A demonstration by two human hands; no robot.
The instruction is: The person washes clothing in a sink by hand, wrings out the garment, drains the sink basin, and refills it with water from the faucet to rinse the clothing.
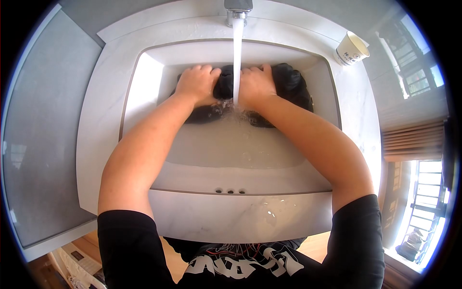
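Note:
Black cloth, wet and bunched up, lies in the water at the back of a white sink. My left hand grips the cloth left of the water stream, its fingers curled over the fabric. On the other side, my right hand is closed on the same cloth, partly behind the stream. Water runs from the chrome faucet and splashes down between both hands. Some of the cloth is hidden under my hands and below the cloudy water.
A paper cup stands at the back right corner of the marble-look counter. Overflow holes line the sink's near wall. Water puddles lie on the front edge. A grey panel rises at the left.

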